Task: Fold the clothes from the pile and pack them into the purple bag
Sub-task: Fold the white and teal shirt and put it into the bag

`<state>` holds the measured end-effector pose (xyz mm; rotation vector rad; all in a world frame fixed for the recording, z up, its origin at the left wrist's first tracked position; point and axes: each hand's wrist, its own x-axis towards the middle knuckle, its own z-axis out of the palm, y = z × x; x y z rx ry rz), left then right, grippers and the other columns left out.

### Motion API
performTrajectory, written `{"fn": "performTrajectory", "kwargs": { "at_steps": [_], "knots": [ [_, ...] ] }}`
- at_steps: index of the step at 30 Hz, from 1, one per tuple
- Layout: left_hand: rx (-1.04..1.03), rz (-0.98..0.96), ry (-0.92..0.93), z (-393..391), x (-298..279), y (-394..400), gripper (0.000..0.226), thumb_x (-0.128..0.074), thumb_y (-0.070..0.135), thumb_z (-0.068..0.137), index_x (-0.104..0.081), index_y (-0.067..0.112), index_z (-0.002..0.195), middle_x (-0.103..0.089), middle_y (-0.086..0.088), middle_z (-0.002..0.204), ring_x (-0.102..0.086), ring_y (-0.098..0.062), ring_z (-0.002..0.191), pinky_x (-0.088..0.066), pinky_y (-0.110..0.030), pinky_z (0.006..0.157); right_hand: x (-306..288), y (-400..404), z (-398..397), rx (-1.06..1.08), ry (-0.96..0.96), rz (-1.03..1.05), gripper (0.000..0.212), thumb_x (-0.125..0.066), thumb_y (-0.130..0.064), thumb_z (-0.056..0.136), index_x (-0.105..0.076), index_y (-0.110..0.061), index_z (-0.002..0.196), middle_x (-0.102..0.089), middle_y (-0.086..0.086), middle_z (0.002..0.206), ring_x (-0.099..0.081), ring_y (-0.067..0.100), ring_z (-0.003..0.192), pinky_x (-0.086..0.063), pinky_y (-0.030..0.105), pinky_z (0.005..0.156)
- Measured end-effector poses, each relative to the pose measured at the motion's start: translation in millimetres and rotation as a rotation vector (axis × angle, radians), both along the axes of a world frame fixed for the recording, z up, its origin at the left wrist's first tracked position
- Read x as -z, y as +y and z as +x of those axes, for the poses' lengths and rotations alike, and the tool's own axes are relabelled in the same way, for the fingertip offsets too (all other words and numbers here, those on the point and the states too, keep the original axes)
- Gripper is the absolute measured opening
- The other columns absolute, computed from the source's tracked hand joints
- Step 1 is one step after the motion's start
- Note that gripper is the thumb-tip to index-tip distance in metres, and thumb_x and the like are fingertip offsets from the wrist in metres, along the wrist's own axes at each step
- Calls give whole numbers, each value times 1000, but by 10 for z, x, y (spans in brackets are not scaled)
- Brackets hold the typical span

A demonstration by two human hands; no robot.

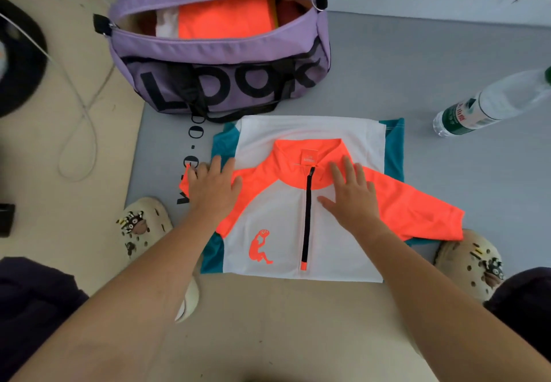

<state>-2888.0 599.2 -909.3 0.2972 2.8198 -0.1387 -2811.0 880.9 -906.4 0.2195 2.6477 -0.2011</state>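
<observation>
Shirt [277, 232] lies flat at frame centre on the grey mat [447, 89], white body, orange shoulders and collar, black zip down the middle, small orange figure print at its 7 o'clock. Teal fabric shows under its edges at 10, 2 and 8 o'clock; can't tell if that is part of the same garment or another piece beneath.

Left hand [213, 186] at the shirt's 9 o'clock, fingers straight and spread, palm flat on the left orange sleeve, holding nothing. Right hand [353, 195] just right of the zip, also flat with fingers spread, pressing the chest and right shoulder area. Right sleeve spreads out toward 4 o'clock, its cuff touching the right slipper [474, 265].

Bag [220, 51], purple, at 12 o'clock from the shirt, near it but apart apart from a black strap that reaches the shirt's top edge. Zip open, folded orange piece [223, 19] visible inside with a bit of white at its left.

Bottle [492, 104] lying on its side at 2 o'clock, well apart from the shirt. Left slipper [143, 226] at 8 o'clock. White cable [80, 113] loops on the beige floor at 10 o'clock.
</observation>
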Motion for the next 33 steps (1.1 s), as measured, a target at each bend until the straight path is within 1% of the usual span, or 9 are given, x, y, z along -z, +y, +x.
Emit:
{"fn": "performTrajectory", "kwargs": {
  "at_steps": [4,7,11,15,18,23,26,29,33],
  "knots": [
    [-316,-55,-18,-199,-51,-304,54,-36,48,100,-47,6,131,-53,-21,125,-51,-38,111,-37,-48,93,25,-76,-65,21,75,88,72,-54,-61,86,-36,-20,143,-31,12,152,-32,36,135,-36,53,97],
    [-409,348,-3,-475,-65,-227,46,-50,42,97,-54,4,123,-58,-20,119,-52,-38,112,-42,-48,94,22,-178,-246,55,187,123,70,-53,-63,85,-45,-12,133,-43,15,140,-34,35,135,-31,57,101],
    [-849,761,-102,-869,-17,83,46,-63,46,89,-55,7,113,-64,-7,103,-61,-31,103,-46,-35,84,59,-360,-548,0,279,-13,83,-59,-59,85,-36,-8,146,-31,17,155,-24,33,146,-21,55,113],
    [-992,599,-287,-1076,50,157,57,-65,63,79,-52,9,66,-56,-2,61,-58,-23,63,-36,-29,53,191,-398,-666,-71,196,-44,94,-54,-66,83,-24,-12,153,-16,11,162,-13,29,150,-11,52,119],
    [-1044,706,-327,-1135,83,149,52,-75,57,73,-48,15,59,-49,4,49,-46,-17,51,-37,-26,55,283,-381,-630,-100,209,-11,95,-44,-71,84,-19,-12,155,-11,11,163,-8,29,151,-8,52,120],
    [-930,1114,-73,-1041,89,106,13,-78,21,80,-66,16,82,-66,3,75,-57,-12,69,-50,-30,70,338,-376,-636,-99,218,-34,96,-41,-72,83,-19,-12,155,-12,12,163,-9,30,150,-9,54,119],
    [-906,1049,136,-974,85,40,11,-68,13,88,-64,7,96,-65,-4,88,-58,-17,80,-52,-43,85,330,-378,-650,-101,199,-40,96,-43,-72,84,-16,-14,156,-8,11,163,-5,29,151,-6,52,120],
    [-707,886,396,-884,31,68,34,-63,10,87,-57,5,120,-62,-10,109,-58,-27,99,-47,-45,93,276,-370,-702,-114,180,-68,97,-48,-72,82,-14,-18,156,-7,9,164,-5,27,151,-7,51,120],
    [-73,716,85,-556,-5,458,39,-70,26,84,-60,13,119,-60,-8,105,-57,-31,100,-46,-44,85,152,-199,-673,49,268,-69,100,-60,-69,76,-25,-15,153,-30,11,156,-26,29,145,-25,52,111]
  ]
}}
